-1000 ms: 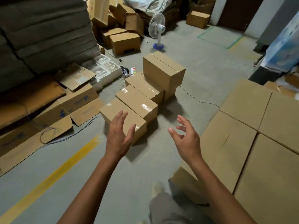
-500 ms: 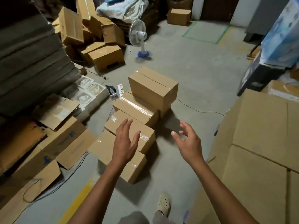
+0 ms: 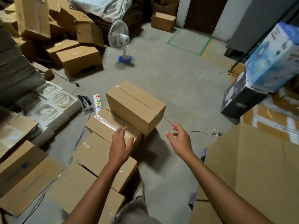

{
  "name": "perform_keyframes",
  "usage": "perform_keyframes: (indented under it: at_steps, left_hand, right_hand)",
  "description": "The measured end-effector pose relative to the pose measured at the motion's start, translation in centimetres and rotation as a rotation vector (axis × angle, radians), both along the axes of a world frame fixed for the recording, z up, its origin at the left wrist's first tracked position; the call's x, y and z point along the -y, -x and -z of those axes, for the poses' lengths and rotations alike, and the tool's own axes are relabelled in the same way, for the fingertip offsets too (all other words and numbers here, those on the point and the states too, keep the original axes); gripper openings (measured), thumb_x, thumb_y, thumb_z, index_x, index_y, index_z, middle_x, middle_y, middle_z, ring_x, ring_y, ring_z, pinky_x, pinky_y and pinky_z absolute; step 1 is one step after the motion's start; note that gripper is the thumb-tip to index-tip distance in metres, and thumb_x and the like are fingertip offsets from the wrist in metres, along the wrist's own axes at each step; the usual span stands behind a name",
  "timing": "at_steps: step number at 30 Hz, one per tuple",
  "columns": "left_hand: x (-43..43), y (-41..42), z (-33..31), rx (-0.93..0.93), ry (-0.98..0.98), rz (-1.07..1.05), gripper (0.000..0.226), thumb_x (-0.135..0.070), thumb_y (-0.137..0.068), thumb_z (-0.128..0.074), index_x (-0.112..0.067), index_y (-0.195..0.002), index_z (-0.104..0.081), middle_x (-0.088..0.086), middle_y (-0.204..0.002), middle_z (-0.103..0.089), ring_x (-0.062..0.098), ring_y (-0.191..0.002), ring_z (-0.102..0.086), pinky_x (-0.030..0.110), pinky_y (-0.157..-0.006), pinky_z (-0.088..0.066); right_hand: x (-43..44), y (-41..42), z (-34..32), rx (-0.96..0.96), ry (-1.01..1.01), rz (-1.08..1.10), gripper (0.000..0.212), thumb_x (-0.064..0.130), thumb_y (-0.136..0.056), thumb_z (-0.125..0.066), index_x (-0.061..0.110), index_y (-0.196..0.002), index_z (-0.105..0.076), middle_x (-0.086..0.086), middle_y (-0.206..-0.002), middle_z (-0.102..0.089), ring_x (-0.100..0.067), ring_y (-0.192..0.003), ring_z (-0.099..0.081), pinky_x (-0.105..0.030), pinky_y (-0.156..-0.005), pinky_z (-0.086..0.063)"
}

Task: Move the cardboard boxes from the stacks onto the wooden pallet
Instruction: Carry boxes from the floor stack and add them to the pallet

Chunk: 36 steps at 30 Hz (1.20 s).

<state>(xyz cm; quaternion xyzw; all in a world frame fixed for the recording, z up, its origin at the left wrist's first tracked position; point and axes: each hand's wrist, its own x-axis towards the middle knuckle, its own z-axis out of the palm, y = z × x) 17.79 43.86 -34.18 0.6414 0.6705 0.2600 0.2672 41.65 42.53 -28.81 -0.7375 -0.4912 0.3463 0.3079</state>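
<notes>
Both hands are hanging empty with fingers spread — left hand (image 3: 120,145) over the taped box (image 3: 111,126), right hand (image 3: 178,139) over bare floor (image 3: 169,75). Sitting between and just beyond them is the top box (image 3: 135,107), stacked on that row. White fan (image 3: 119,38) is standing farther back.

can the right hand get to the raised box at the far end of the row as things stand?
Probably yes. The right hand is open and empty, just short of the raised box, with only bare floor and a thin cable between. The left hand hovers over the nearer taped box.
</notes>
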Motion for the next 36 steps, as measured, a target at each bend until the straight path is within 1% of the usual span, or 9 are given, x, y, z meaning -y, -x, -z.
perform_keyframes:
  at_steps: [5,11,18,20,23,25,28,32,36]
  left_hand:
    - [-9.1,-1.1,1.6,0.047,0.083,-0.043,0.054,-0.034,-0.101,-0.056,-0.012,-0.148,-0.044,0.013,-0.153,-0.043,0.028,-0.142,-0.037,0.041,-0.115,-0.032]
    - [-17.8,-2.8,3.5,0.054,0.171,-0.138,0.053,-0.032,-0.1,-0.056,-0.011,-0.148,-0.043,0.014,-0.151,-0.046,0.028,-0.14,-0.04,0.043,-0.116,-0.034]
    - [-27.0,-6.5,10.1,0.068,0.334,-0.391,0.057,-0.033,-0.102,-0.054,-0.009,-0.151,-0.039,0.013,-0.153,-0.043,0.028,-0.141,-0.038,0.039,-0.115,-0.031]
    - [-29.0,-8.3,12.5,0.183,0.389,-0.562,0.055,-0.033,-0.102,-0.054,-0.008,-0.15,-0.04,0.013,-0.153,-0.044,0.029,-0.141,-0.04,0.039,-0.115,-0.031]
    - [-31.7,-10.7,16.4,0.501,0.479,-0.92,0.046,-0.035,-0.103,-0.051,-0.009,-0.141,-0.049,0.013,-0.146,-0.051,0.028,-0.132,-0.048,0.034,-0.107,-0.036]
    - [-33.2,-12.2,19.4,0.736,0.511,-1.107,0.039,-0.036,-0.105,-0.047,-0.011,-0.133,-0.053,0.011,-0.142,-0.053,0.026,-0.129,-0.049,0.037,-0.109,-0.038]
    - [-34.6,-13.9,24.0,0.988,0.537,-1.313,0.053,-0.044,-0.105,-0.042,-0.011,-0.147,-0.045,0.008,-0.15,-0.047,0.026,-0.139,-0.043,0.042,-0.112,-0.035]
    - [-35.1,-15.6,29.6,1.032,0.605,-1.386,0.06,-0.051,-0.104,-0.038,-0.014,-0.152,-0.038,0.006,-0.154,-0.043,0.024,-0.141,-0.039,0.043,-0.116,-0.032]
    - [-35.7,-16.7,32.0,1.053,0.644,-1.333,0.053,-0.051,-0.105,-0.036,-0.014,-0.135,-0.057,0.005,-0.136,-0.06,0.026,-0.128,-0.053,0.039,-0.111,-0.039]
  right_hand:
    - [-10.6,-2.1,0.6,0.045,0.082,-0.027,0.052,0.033,-0.096,-0.067,0.018,-0.143,-0.049,-0.005,-0.142,-0.057,-0.02,-0.117,-0.059,-0.029,-0.088,-0.047]
    - [-22.6,-4.9,2.2,0.079,0.141,-0.08,0.054,0.037,-0.096,-0.066,0.019,-0.144,-0.049,-0.003,-0.141,-0.057,-0.021,-0.117,-0.06,-0.035,-0.094,-0.049]
    - [-37.9,-8.4,10.3,0.137,0.31,-0.331,0.056,0.036,-0.096,-0.066,0.018,-0.146,-0.047,-0.008,-0.143,-0.056,-0.025,-0.119,-0.06,-0.041,-0.102,-0.049]
    - [-41.5,-9.3,13.4,0.151,0.393,-0.394,0.056,0.035,-0.096,-0.066,0.017,-0.146,-0.047,-0.01,-0.144,-0.056,-0.028,-0.124,-0.058,-0.045,-0.105,-0.048]
    - [-46.1,-10.5,18.1,0.176,0.494,-0.465,0.057,0.033,-0.095,-0.067,0.014,-0.145,-0.048,-0.014,-0.143,-0.056,-0.031,-0.129,-0.055,-0.045,-0.108,-0.045]
    - [-48.6,-11.4,21.4,0.191,0.552,-0.489,0.057,0.032,-0.095,-0.067,0.012,-0.145,-0.048,-0.016,-0.143,-0.056,-0.033,-0.129,-0.054,-0.044,-0.107,-0.045]
    - [-51.5,-12.4,25.8,0.214,0.62,-0.524,0.061,0.031,-0.095,-0.067,0.01,-0.148,-0.044,-0.017,-0.148,-0.052,-0.034,-0.133,-0.051,-0.042,-0.109,-0.042]
    - [-53.5,-13.2,30.3,0.215,0.697,-0.567,0.059,0.031,-0.098,-0.064,0.006,-0.147,-0.043,-0.015,-0.147,-0.052,-0.035,-0.134,-0.049,-0.039,-0.105,-0.04]
    - [-53.3,-13.3,32.9,0.111,0.789,-0.576,0.048,0.037,-0.098,-0.062,0.01,-0.136,-0.051,-0.011,-0.137,-0.06,-0.029,-0.121,-0.056,-0.037,-0.096,-0.043]
